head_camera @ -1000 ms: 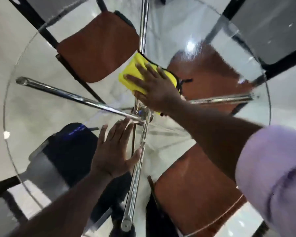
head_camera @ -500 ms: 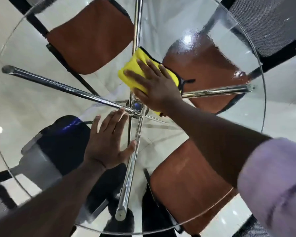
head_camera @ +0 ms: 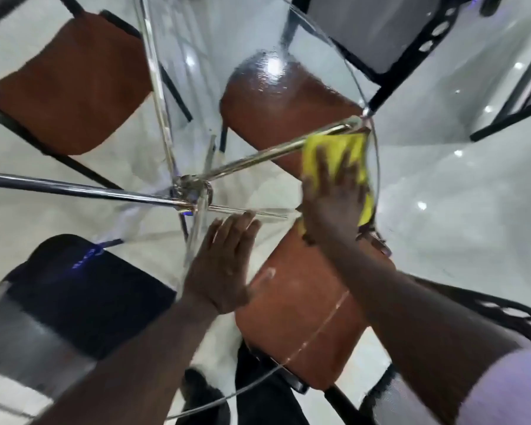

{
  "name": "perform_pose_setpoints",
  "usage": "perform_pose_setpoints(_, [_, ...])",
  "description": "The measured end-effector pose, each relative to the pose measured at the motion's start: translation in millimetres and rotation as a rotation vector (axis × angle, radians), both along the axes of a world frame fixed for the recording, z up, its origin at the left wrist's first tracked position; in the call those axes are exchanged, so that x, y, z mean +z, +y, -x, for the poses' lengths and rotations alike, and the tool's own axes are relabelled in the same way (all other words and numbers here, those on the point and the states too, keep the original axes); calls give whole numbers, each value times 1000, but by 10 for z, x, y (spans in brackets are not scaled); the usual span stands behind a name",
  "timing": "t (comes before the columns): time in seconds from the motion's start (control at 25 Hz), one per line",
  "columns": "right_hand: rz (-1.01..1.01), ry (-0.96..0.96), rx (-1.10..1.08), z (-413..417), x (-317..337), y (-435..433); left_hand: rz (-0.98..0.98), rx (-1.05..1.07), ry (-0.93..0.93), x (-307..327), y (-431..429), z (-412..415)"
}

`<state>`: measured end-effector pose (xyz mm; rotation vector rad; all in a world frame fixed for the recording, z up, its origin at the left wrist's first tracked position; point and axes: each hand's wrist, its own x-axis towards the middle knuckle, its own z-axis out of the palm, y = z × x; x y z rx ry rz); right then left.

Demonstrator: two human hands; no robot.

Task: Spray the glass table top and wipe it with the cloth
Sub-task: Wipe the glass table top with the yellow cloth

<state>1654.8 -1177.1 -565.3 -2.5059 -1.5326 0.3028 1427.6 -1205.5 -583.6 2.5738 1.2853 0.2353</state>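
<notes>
The round glass table top [head_camera: 74,191] fills the view, with chrome bars [head_camera: 74,187] crossing beneath it at a hub [head_camera: 193,187]. My right hand [head_camera: 334,194] lies flat on a yellow cloth [head_camera: 354,148] and presses it onto the glass near the right rim. My left hand [head_camera: 224,259] rests palm down on the glass, fingers spread, just below the hub. Wet streaks shine on the far part of the glass [head_camera: 270,72]. No spray bottle is in view.
Brown chair seats show through the glass at upper left [head_camera: 71,87], upper middle [head_camera: 292,102] and lower right [head_camera: 304,317]. A dark chair seat [head_camera: 83,289] sits at lower left. Black chair frames [head_camera: 411,56] stand beyond the right rim on the pale tiled floor.
My right hand has slid the yellow cloth from near the table's middle out to the right rim. My left hand has stayed flat on the glass near the hub.
</notes>
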Motion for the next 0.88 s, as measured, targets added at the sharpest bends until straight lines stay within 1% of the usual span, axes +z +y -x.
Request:
perform_pose_setpoints(0.08, [9, -32, 454, 41, -115, -516, -14, -32, 51, -67, -49, -67])
perform_pose_setpoints(0.12, [-9, -67, 671, -164, -129, -475, -6, -30, 72, -51, -44, -54])
perform_pose_setpoints(0.16, [-45, -108, 736, -423, -140, -294, -16, -24, 75, -49, -19, -51])
perform_pose_setpoints(0.2, [-61, -104, 626, -664, -160, -112, -37, -33, 69, -48, -1, -79])
perform_pose_setpoints(0.24, [-78, -73, 409, -799, -130, 8, -50, -43, 77, -48, 4, -89])
perform_pose_setpoints(0.28, [-76, -53, 179, -817, -88, 63, -54, -40, 90, -55, 6, -84])
perform_pose_setpoints(0.32, [-53, -34, 4, -713, -83, 11, -54, -42, 93, -68, 1, -72])
perform_pose_setpoints(0.36, [-52, -21, -84, -559, -107, -124, -52, -53, 87, -59, -5, -62])
perform_pose_setpoints(0.48, [-64, 2, -105, -191, -122, -586, -68, -64, 80, -57, 7, -50])
perform_pose_setpoints(0.56, [-28, 18, -154, -30, -113, -796, -77, -77, 68, -69, -21, -22])
perform_pose_setpoints(0.68, [-29, 25, -182, 269, -136, -1103, -87, -87, -29, -107, 11, 5])
perform_pose_setpoints(0.8, [-68, 31, -166, 687, -179, -1560, -21, -128, -194, -133, -91, 299])
perform_pose_setpoints(0.88, [-75, 43, -161, 1068, -204, -1849, -22, -165, -212, -124, -392, 788])
